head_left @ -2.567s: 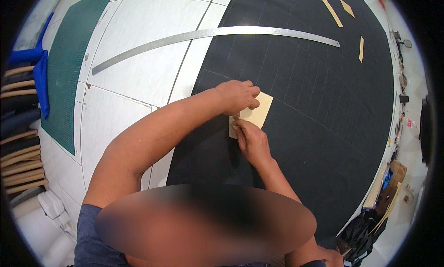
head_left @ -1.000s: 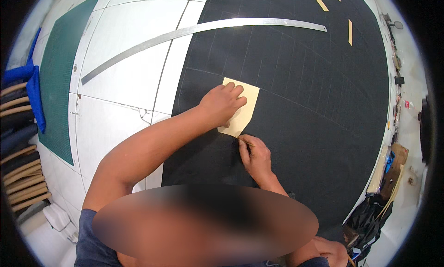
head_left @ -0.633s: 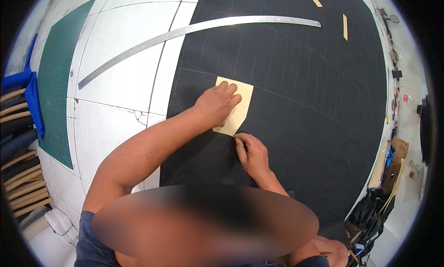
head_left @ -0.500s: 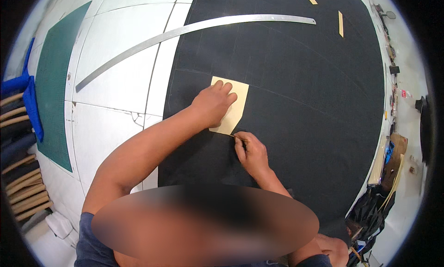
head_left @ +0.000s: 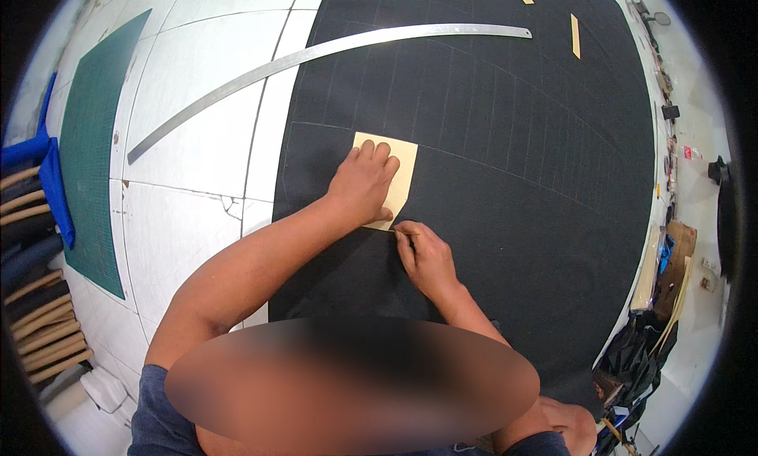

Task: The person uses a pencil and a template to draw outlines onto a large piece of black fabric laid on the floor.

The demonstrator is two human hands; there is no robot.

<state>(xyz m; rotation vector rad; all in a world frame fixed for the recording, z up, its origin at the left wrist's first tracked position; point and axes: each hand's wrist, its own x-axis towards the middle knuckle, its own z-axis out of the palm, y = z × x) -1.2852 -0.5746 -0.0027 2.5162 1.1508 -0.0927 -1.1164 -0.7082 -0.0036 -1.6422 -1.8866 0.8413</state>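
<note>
A pale yellow card template point(head_left: 403, 170), with one slanted lower corner, lies flat on black fabric point(head_left: 505, 290). My left hand point(head_left: 365, 183) presses down on it from above, fingers spread over its upper part and thumb near its lower edge. The hand and wrist cover the card's left side. Just right of the card's bottom corner, my right hand point(head_left: 429, 256) pinches a slim brownish stick-like tool point(head_left: 408, 233). Its tip touches or nearly touches the card's bottom edge; its exact kind is too small to tell. Faint pale lines run across the fabric.
A long metal ruler point(head_left: 276, 64) lies across the fabric and white tiles point(head_left: 197, 132). Narrow yellow strips point(head_left: 576, 37) rest at the far right. A green cutting mat point(head_left: 103, 164) and fabric rolls point(head_left: 51, 341) are at the left. Assorted items point(head_left: 632, 361) line the right edge.
My left thumb has come out to the right over the card's lower part. The right hand stays at the bottom corner with the slim tool, and the whole view has shifted slightly.
</note>
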